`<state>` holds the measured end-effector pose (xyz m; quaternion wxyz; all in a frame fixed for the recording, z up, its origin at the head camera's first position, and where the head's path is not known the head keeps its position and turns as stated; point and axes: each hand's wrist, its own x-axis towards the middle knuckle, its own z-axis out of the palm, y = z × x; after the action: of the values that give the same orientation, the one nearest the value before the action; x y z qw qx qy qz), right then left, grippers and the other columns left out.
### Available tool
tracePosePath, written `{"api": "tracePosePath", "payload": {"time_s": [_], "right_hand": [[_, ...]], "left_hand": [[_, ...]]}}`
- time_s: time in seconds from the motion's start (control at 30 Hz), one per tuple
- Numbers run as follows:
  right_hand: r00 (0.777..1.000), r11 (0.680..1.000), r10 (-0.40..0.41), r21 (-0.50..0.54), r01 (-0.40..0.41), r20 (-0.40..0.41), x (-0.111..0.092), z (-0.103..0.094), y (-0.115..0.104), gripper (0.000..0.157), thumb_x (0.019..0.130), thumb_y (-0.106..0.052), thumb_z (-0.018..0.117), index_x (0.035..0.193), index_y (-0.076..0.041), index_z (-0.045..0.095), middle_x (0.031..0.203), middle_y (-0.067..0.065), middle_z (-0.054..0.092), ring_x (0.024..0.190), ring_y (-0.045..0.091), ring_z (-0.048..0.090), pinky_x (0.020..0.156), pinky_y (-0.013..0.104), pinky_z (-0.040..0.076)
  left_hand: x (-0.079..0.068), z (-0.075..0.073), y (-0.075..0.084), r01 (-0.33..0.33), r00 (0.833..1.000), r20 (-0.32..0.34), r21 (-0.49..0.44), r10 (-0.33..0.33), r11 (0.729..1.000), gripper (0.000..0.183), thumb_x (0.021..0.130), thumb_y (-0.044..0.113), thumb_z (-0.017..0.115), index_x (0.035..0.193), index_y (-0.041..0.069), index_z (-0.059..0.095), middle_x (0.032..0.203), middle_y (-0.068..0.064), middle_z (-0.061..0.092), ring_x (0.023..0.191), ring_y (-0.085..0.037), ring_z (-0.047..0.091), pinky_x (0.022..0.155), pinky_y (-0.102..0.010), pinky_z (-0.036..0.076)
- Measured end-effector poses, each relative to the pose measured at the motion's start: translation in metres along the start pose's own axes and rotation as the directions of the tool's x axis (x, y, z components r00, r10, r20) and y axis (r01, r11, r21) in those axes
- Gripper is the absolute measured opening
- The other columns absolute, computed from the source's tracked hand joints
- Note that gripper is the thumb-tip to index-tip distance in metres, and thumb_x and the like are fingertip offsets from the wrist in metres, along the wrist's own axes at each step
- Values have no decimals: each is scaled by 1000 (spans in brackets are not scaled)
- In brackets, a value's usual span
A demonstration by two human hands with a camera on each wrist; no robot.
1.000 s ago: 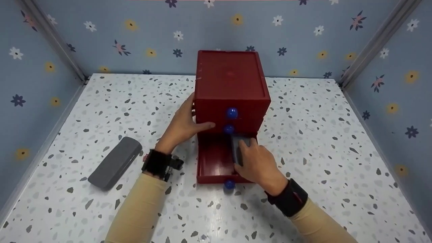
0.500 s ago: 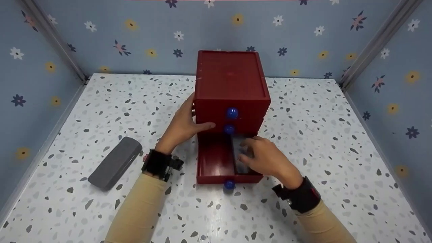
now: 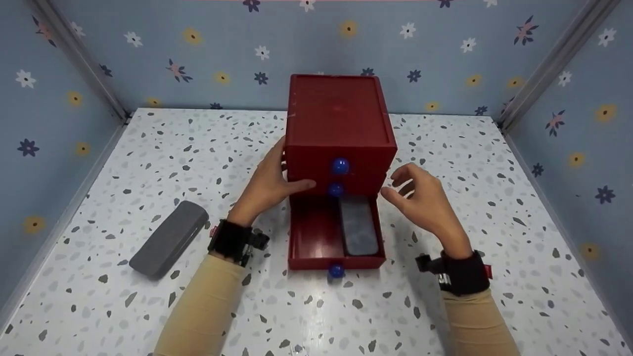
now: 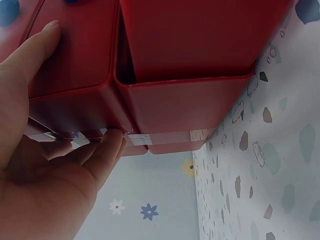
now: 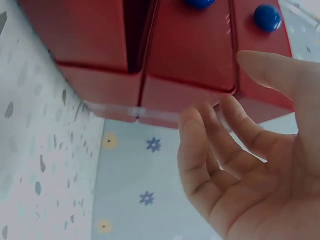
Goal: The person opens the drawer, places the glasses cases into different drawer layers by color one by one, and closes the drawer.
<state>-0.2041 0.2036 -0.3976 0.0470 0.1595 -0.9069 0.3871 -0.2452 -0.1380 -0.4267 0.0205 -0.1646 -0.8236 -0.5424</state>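
Observation:
A red drawer cabinet (image 3: 341, 111) with blue round knobs stands mid-table, its bottom drawer (image 3: 316, 262) pulled out. In that drawer's right half lies a phone (image 3: 360, 227), flat, grey and dark-edged. My left hand (image 3: 269, 180) holds the cabinet's left side, thumb on the front beside the middle knob. In the left wrist view its bent fingers (image 4: 107, 150) touch the side wall. To the right of the cabinet, my right hand (image 3: 420, 198) is raised with loosely bent fingers and nothing in them. The right wrist view shows thumb and fingertips apart, near the cabinet's side.
A grey oblong case (image 3: 169, 240) with rounded ends lies on the table left of my left forearm. Flower-patterned blue walls (image 3: 217, 54) enclose the speckled white tabletop (image 3: 494, 198) at the back and both sides.
My right hand has let go of the phone inside the drawer, then lifted out and moved right, past the cabinet's side. The left hand and the cabinet have stayed put.

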Motion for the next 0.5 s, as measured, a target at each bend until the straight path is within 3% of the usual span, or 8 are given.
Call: {"api": "tracePosePath", "payload": {"time_s": [0.13,0.23,0.3,0.5], "right_hand": [[1000,996,-14,86,13,19,8,5,9,62,96,-24,81,149,-6,53,137,15,63,114,35,68,97,52,58],[999,988,-40,151,34,37,14,13,14,82,97,-28,81,163,-9,38,154,14,54,130,35,62,105,54,54],[997,982,-61,181,53,40,17,19,17,86,97,-31,81,166,-14,33,159,10,49,136,33,58,108,55,53],[990,962,-137,242,127,26,21,35,25,77,102,-26,75,166,-19,32,159,8,49,140,32,56,107,56,54]], "left_hand": [[1,-1,-5,-22,1000,-4,19,22,1000,103,83,41,93,164,35,32,152,7,51,136,-13,54,109,-38,51],[1,-2,-5,-35,999,-6,18,35,999,103,82,44,93,164,35,32,150,8,52,135,-12,54,109,-37,51],[1,-2,-5,-40,999,-8,17,41,999,103,82,45,93,164,34,32,149,7,53,135,-12,54,108,-37,52],[1,-1,-6,-26,1000,-8,16,27,1000,103,82,40,94,164,34,32,150,6,52,134,-14,55,107,-38,52]]}}
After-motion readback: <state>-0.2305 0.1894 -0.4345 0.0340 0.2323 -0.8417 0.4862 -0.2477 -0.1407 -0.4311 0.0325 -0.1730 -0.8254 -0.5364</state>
